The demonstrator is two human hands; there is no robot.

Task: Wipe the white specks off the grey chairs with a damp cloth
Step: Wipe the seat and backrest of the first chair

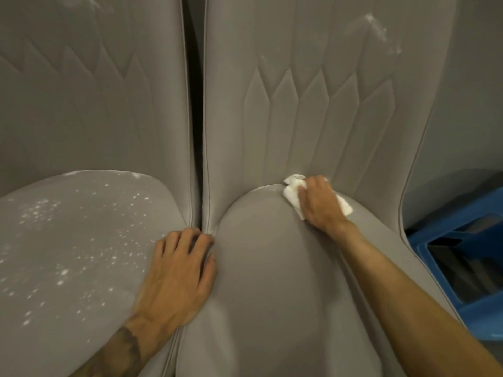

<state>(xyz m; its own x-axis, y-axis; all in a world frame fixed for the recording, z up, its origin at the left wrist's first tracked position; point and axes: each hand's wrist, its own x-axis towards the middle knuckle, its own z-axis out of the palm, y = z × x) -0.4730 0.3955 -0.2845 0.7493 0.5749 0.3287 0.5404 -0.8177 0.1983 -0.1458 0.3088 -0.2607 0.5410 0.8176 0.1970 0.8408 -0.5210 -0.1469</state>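
Note:
Two grey upholstered chairs stand side by side. The left chair (81, 240) has many white specks (68, 240) scattered over its seat. The right chair (272, 268) has a seat that looks plain grey, with white smears (381, 31) high on its backrest. My right hand (318, 202) presses a folded white cloth (292, 190) into the crease where that seat meets the backrest, fingers curled over the cloth. My left hand (179, 273) rests across the seam between the two seats, fingers bent over the edge.
A narrow dark gap (196, 104) runs between the two backrests. A blue plastic crate (462, 259) stands to the right of the right chair. A grey wall (479, 77) lies behind it.

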